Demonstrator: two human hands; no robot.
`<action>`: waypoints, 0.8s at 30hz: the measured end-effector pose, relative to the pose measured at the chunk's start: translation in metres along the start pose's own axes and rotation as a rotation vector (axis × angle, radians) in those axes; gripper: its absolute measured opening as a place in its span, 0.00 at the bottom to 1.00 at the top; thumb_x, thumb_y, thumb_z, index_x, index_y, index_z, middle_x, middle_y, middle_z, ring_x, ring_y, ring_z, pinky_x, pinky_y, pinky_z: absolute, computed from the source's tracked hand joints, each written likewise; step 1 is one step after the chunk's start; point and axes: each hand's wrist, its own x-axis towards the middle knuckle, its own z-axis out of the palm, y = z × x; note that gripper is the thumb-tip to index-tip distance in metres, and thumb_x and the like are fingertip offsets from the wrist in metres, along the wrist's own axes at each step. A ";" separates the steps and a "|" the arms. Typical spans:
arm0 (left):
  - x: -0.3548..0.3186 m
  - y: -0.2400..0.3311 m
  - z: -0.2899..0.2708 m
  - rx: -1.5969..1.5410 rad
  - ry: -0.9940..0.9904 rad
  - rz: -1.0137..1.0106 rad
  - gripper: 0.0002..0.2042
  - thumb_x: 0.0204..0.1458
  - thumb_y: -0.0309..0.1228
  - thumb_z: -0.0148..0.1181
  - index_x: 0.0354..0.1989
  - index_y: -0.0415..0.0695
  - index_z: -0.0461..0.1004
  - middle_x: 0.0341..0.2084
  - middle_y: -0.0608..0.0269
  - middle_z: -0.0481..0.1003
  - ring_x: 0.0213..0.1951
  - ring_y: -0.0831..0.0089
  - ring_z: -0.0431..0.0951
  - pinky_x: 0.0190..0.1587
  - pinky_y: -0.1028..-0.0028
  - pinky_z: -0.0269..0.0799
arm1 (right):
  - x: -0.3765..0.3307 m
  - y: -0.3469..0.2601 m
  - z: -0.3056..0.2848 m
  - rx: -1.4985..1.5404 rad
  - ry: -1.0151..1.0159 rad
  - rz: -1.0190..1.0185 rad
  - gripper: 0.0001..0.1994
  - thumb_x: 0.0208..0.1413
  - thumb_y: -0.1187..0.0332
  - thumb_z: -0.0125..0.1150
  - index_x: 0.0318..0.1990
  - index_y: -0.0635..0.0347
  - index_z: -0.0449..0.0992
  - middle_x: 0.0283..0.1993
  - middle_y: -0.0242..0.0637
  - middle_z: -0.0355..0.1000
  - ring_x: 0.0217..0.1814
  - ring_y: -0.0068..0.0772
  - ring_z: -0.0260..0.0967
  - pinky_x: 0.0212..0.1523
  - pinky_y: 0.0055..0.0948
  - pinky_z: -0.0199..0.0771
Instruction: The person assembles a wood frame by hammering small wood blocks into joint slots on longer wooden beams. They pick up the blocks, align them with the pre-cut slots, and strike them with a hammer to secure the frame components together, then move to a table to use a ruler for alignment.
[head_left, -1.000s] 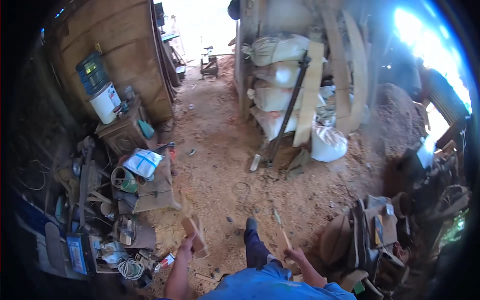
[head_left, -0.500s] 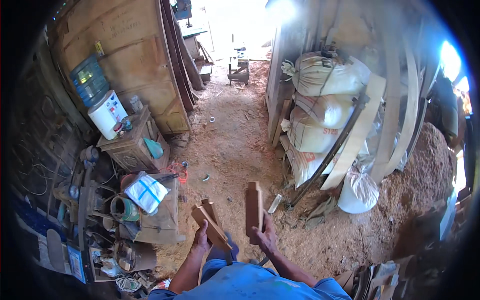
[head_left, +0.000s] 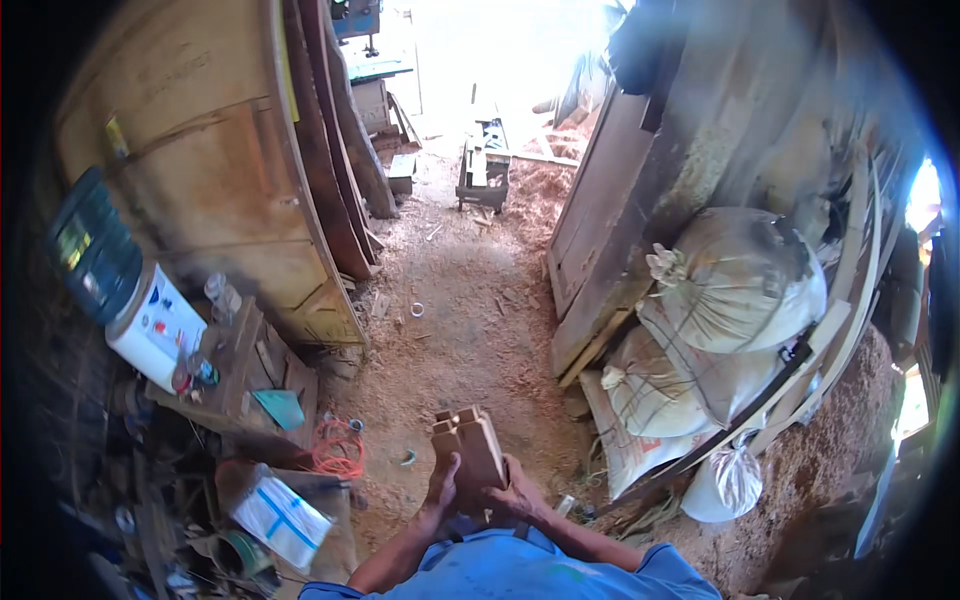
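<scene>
Both hands hold a stack of short wooden blocks (head_left: pixel 468 449) in front of my chest, pressed together flat. My left hand (head_left: pixel 441 484) grips the stack's left side from below. My right hand (head_left: pixel 518 490) clasps its right and lower side. The blocks are light brown, with notched upper ends. My blue sleeves show at the lower edge. Beneath the blocks lies a sawdust-covered dirt floor (head_left: pixel 470 340).
A cluttered wooden table (head_left: pixel 250 370) with a white water dispenser (head_left: pixel 155 325) and blue bottle (head_left: pixel 95 250) stands left. Large plywood sheets (head_left: pixel 200 170) lean behind it. Stuffed white sacks (head_left: pixel 735 280) pile up right, beside a sawdust heap (head_left: pixel 830 450). A small wooden cart (head_left: pixel 484 172) stands ahead.
The two separate wood pieces, one in each hand, have been brought together into one stack held by both hands. The view has swung toward the passage ahead.
</scene>
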 end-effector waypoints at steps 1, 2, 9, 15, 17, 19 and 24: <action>0.023 0.004 -0.021 0.020 0.018 -0.008 0.34 0.64 0.55 0.51 0.70 0.44 0.55 0.60 0.50 0.68 0.58 0.55 0.73 0.60 0.55 0.73 | 0.029 -0.017 -0.001 0.101 -0.022 0.033 0.41 0.49 0.60 0.70 0.68 0.67 0.55 0.59 0.50 0.68 0.61 0.40 0.67 0.63 0.36 0.66; 0.057 0.023 -0.003 0.000 0.016 -0.058 0.35 0.63 0.55 0.53 0.70 0.45 0.55 0.60 0.50 0.68 0.58 0.55 0.73 0.59 0.55 0.73 | 0.056 -0.011 -0.011 0.166 0.045 0.036 0.40 0.50 0.61 0.70 0.67 0.67 0.57 0.59 0.48 0.67 0.62 0.39 0.66 0.62 0.36 0.67; 0.290 0.106 -0.055 -0.203 0.165 -0.213 0.40 0.54 0.62 0.60 0.66 0.43 0.61 0.54 0.53 0.72 0.54 0.58 0.75 0.57 0.56 0.74 | 0.299 -0.023 -0.047 0.421 0.194 -0.138 0.38 0.52 0.64 0.68 0.68 0.61 0.56 0.56 0.44 0.68 0.58 0.35 0.67 0.56 0.33 0.70; 0.475 0.246 -0.025 -0.178 0.022 -0.086 0.43 0.54 0.67 0.53 0.66 0.43 0.60 0.55 0.53 0.72 0.54 0.60 0.76 0.57 0.58 0.75 | 0.491 -0.138 -0.139 0.430 0.255 -0.016 0.39 0.50 0.68 0.64 0.69 0.61 0.54 0.56 0.52 0.67 0.59 0.46 0.68 0.59 0.41 0.70; 0.523 0.277 -0.002 -0.152 0.073 -0.010 0.44 0.54 0.68 0.52 0.67 0.43 0.59 0.55 0.52 0.72 0.54 0.60 0.77 0.55 0.59 0.77 | 0.542 -0.158 -0.151 -0.009 0.128 -0.244 0.39 0.50 0.66 0.65 0.69 0.61 0.54 0.59 0.58 0.64 0.64 0.56 0.64 0.63 0.45 0.66; 0.584 0.331 0.022 0.103 0.007 0.053 0.40 0.58 0.63 0.54 0.68 0.44 0.57 0.57 0.56 0.70 0.56 0.63 0.75 0.56 0.61 0.76 | 0.597 -0.190 -0.177 -0.012 0.070 -0.206 0.41 0.49 0.66 0.66 0.70 0.60 0.53 0.62 0.59 0.62 0.67 0.61 0.61 0.65 0.47 0.64; 0.723 0.413 0.072 0.095 0.034 0.075 0.31 0.61 0.45 0.62 0.67 0.45 0.58 0.53 0.61 0.72 0.54 0.70 0.74 0.57 0.66 0.74 | 0.736 -0.229 -0.235 0.022 0.109 -0.066 0.37 0.50 0.64 0.67 0.65 0.62 0.56 0.57 0.51 0.65 0.61 0.46 0.66 0.60 0.41 0.69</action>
